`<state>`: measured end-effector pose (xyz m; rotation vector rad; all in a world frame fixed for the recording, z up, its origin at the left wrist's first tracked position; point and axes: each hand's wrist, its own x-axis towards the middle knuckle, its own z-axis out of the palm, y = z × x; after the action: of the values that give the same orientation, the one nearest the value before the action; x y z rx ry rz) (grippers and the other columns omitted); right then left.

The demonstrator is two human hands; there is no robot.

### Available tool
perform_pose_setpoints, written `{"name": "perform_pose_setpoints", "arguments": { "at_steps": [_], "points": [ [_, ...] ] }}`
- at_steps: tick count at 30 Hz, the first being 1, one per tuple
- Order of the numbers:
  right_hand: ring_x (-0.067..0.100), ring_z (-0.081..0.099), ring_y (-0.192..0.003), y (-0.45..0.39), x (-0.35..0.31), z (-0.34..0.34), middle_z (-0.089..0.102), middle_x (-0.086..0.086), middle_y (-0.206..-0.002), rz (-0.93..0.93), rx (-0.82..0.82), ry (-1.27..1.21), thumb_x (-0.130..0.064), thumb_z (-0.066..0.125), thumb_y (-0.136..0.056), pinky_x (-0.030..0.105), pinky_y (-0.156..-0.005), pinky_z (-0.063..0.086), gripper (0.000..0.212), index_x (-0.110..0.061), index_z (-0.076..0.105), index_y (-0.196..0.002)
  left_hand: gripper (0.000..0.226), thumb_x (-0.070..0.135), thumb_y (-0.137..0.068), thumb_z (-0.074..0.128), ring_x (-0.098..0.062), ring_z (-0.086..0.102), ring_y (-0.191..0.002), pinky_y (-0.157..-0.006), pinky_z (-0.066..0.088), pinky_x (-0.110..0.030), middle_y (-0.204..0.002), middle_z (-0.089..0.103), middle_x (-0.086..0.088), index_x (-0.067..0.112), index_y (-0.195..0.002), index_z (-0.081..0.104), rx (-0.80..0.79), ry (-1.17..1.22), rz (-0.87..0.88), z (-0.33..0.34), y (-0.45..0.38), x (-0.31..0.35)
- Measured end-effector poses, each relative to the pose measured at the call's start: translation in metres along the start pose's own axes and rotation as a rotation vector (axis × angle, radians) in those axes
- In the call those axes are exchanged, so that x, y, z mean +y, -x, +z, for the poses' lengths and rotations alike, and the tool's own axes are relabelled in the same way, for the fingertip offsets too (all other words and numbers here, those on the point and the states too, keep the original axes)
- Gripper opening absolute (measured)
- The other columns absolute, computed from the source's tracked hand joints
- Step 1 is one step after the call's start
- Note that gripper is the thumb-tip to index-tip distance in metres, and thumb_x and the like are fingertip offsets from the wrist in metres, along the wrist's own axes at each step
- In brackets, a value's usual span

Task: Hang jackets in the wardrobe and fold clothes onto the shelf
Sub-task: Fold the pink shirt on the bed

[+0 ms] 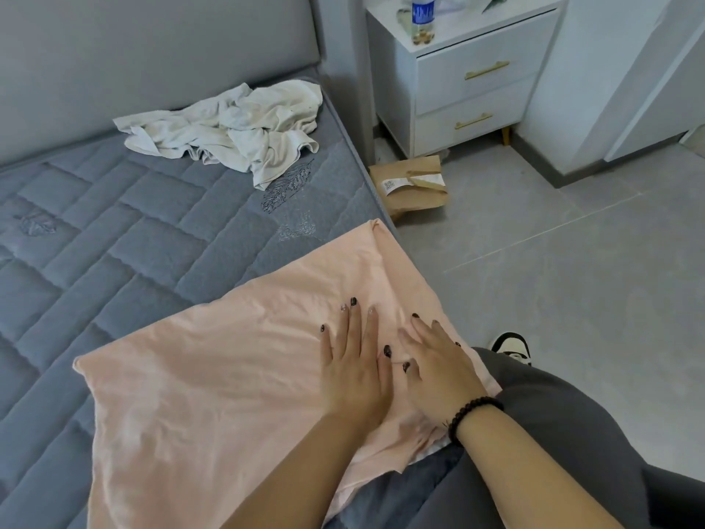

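My left hand (353,370) and right hand (438,372) lay flat, fingers straight, gripping nothing, pressing the pink garment (213,379) on the grey mattress (114,231)

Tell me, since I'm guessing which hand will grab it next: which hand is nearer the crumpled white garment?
Left. The left hand lies flat on the pink garment, on the side toward the white garment; the right hand lies beside it, nearer the bed's edge.

No text can be made out clearly. The blue label of the clear plastic bottle (423,17) carries white lettering too blurred to read. The white sticker on the brown cardboard package (412,185) shows a QR-style code, its print too small to tell.
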<state>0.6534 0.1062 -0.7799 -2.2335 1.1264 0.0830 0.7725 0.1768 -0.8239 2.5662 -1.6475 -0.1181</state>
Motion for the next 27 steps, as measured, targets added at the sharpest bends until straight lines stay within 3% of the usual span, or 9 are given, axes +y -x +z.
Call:
{"name": "perform_pose_setpoints", "arguments": {
  "at_steps": [9, 12, 14, 17, 20, 22, 24, 25, 27],
  "points": [
    [0.029, -0.013, -0.146, 0.011, -0.003, 0.006, -0.011, 0.005, -0.16, 0.093, -0.03, 0.177, -0.025, 0.038, -0.096, 0.042, -0.12, 0.004, 0.067, -0.029, 0.004, -0.152, 0.067, 0.039, -0.093, 0.033, -0.036, 0.026, -0.143, -0.114, 0.01, -0.041, -0.155, 0.027, -0.019, 0.002, -0.148, 0.032, -0.011, 0.098, -0.139, -0.016, 0.081, -0.035],
    [0.028, -0.015, -0.145, 0.02, -0.011, 0.01, -0.01, 0.002, -0.158, 0.057, 0.062, 0.183, -0.029, 0.045, -0.092, 0.042, -0.118, 0.003, 0.063, -0.029, 0.016, -0.149, 0.067, 0.038, -0.09, 0.037, -0.042, 0.033, -0.138, -0.115, 0.011, -0.041, -0.15, 0.035, -0.026, -0.004, -0.141, 0.043, -0.023, 0.171, -0.196, -0.025, 0.119, -0.06],
    [0.022, -0.016, -0.143, 0.028, -0.022, 0.015, -0.008, -0.004, -0.156, -0.073, 0.099, 0.175, -0.035, 0.048, -0.09, 0.04, -0.115, 0.001, 0.054, -0.034, 0.028, -0.14, 0.064, 0.037, -0.091, 0.038, -0.042, 0.035, -0.138, -0.117, 0.018, -0.043, -0.15, 0.035, -0.027, -0.003, -0.139, 0.046, 0.027, 0.228, -0.285, -0.035, 0.138, -0.086],
    [0.017, -0.011, -0.142, 0.042, -0.043, 0.034, 0.0, -0.008, -0.155, -0.324, 0.027, 0.182, -0.042, 0.047, -0.089, 0.033, -0.112, -0.002, 0.048, -0.036, 0.036, -0.135, 0.059, 0.033, -0.097, 0.041, -0.03, 0.014, -0.146, -0.119, 0.01, -0.041, -0.16, 0.013, -0.015, 0.009, -0.149, 0.026, 0.07, 0.282, -0.593, -0.055, 0.144, -0.14],
    [0.018, 0.0, -0.143, 0.056, -0.068, 0.055, 0.01, -0.005, -0.156, -0.535, -0.09, 0.223, -0.04, 0.051, -0.088, 0.034, -0.115, 0.003, 0.052, -0.032, 0.04, -0.139, 0.051, 0.025, -0.096, 0.049, -0.035, 0.036, -0.134, -0.111, 0.03, -0.047, -0.148, 0.035, -0.016, 0.004, -0.14, 0.037, 0.169, 0.48, -0.814, -0.078, 0.137, -0.186],
    [0.026, 0.023, -0.141, 0.063, -0.083, 0.062, 0.03, 0.003, -0.151, -0.702, -0.112, 0.333, -0.038, 0.063, -0.08, 0.041, -0.114, 0.024, 0.06, -0.03, 0.047, -0.137, 0.053, 0.027, -0.098, 0.048, -0.03, 0.04, -0.132, -0.108, 0.036, -0.047, -0.148, 0.033, -0.012, 0.009, -0.145, 0.033, 0.185, 0.536, -0.834, -0.088, 0.136, -0.196],
    [0.031, 0.051, -0.126, 0.066, -0.093, 0.067, 0.051, 0.009, -0.138, -0.789, -0.139, 0.427, -0.038, 0.073, -0.066, 0.04, -0.098, 0.045, 0.064, -0.028, 0.059, -0.128, 0.056, 0.026, -0.097, 0.05, -0.028, 0.033, -0.137, -0.113, 0.031, -0.044, -0.152, 0.026, -0.01, 0.011, -0.147, 0.03, 0.17, 0.482, -0.779, -0.086, 0.143, -0.193],
    [0.031, 0.047, -0.129, 0.065, -0.094, 0.069, 0.048, 0.01, -0.141, -0.797, -0.202, 0.447, -0.037, 0.069, -0.07, 0.041, -0.1, 0.043, 0.062, -0.029, 0.056, -0.13, 0.058, 0.025, -0.095, 0.052, -0.029, 0.027, -0.14, -0.115, 0.026, -0.044, -0.153, 0.022, -0.011, 0.01, -0.147, 0.029, 0.17, 0.438, -0.756, -0.081, 0.15, -0.186],
    [0.024, 0.018, -0.144, 0.063, -0.091, 0.076, 0.021, 0.007, -0.156, -0.791, -0.264, 0.411, -0.035, 0.051, -0.086, 0.038, -0.113, 0.022, 0.055, -0.03, 0.043, -0.14, 0.063, 0.021, -0.091, 0.058, -0.031, 0.019, -0.139, -0.117, 0.019, -0.045, -0.152, 0.019, -0.014, 0.009, -0.146, 0.029, 0.206, 0.418, -0.785, -0.069, 0.171, -0.172]
  ]
}}
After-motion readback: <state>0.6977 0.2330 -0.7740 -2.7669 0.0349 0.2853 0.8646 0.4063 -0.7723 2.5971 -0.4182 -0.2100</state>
